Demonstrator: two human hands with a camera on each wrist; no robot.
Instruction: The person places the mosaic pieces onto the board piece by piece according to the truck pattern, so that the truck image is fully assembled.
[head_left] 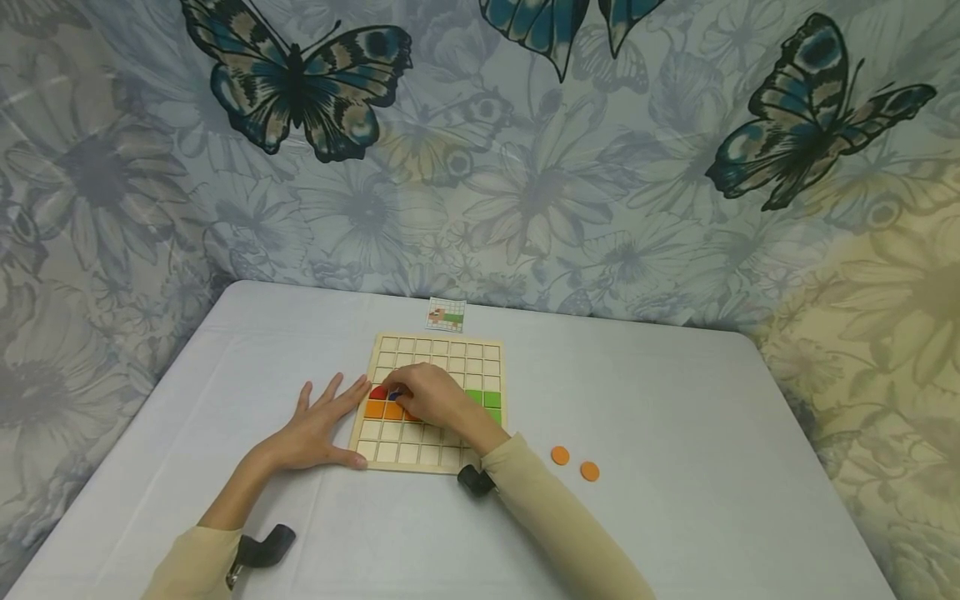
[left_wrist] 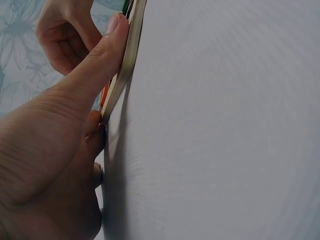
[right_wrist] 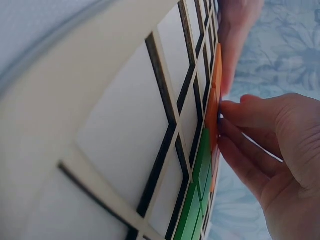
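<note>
A wooden grid board (head_left: 438, 457) lies on the table, with red (head_left: 377, 392), orange (head_left: 374, 409) and green (head_left: 492, 400) pieces in its squares. Over the left part of the board, my right hand (head_left: 435, 396) pinches a small blue piece (head_left: 395, 397) beside the red one. The right wrist view shows those fingertips close together at the board's face, mostly covering the piece. My left hand (head_left: 318, 429) spreads its fingers along the board's left edge. In the left wrist view its thumb (left_wrist: 112, 37) presses against the board's rim.
Two round orange discs (head_left: 560, 455) lie on the white tablecloth right of the board. A small picture card (head_left: 447, 316) with a coloured grid pattern is behind the board. Butterfly-printed fabric (head_left: 540, 183) rises at the table's back edge.
</note>
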